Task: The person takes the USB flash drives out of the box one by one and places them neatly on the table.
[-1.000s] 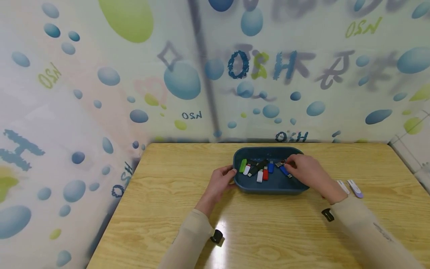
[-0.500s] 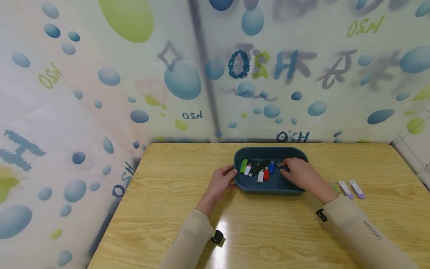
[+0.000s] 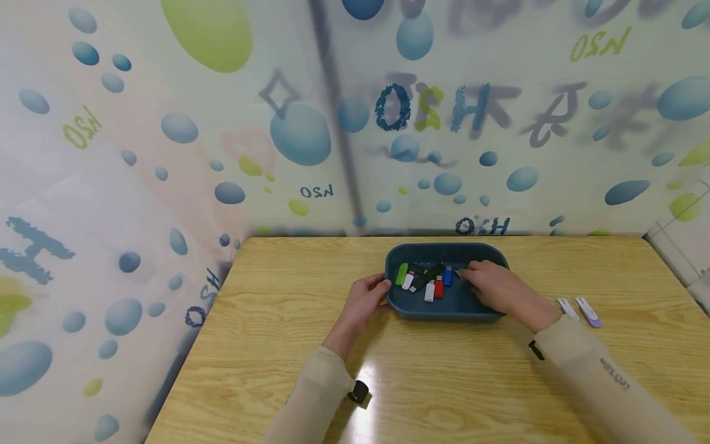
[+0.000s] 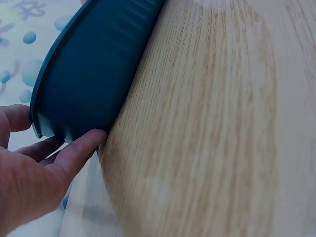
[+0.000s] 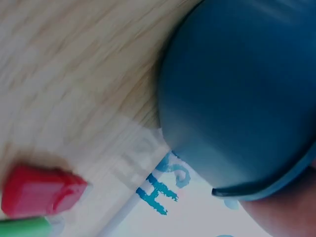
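A dark blue plastic bin [image 3: 444, 311] holds several USB sticks. My left hand [image 3: 363, 302] grips its left end, thumb at the rim; in the left wrist view, fingers [image 4: 81, 148] lie against the outer wall [image 4: 89, 74]. My right hand [image 3: 496, 287] reaches over the right rim, bent fingers down inside among the sticks. The metal end of one USB stick [image 3: 459, 272] shows right at its fingertips; I cannot tell whether they pinch it. Further left lie green [image 3: 402, 274], red [image 3: 439, 287], white [image 3: 429, 291], blue [image 3: 447, 276] and black [image 3: 427, 277] sticks.
On the wooden table [image 3: 277, 333], two white-and-purple USB sticks [image 3: 588, 312] lie right of the bin. Near them in the right wrist view are a red stick [image 5: 42, 191] and a green one [image 5: 24, 227]. A patterned wall [image 3: 299, 203] stands behind the table.
My right hand has dipped lower into the bin, now covering the blue stick that showed by its fingertips a second ago. The left hand and the bin stay put.
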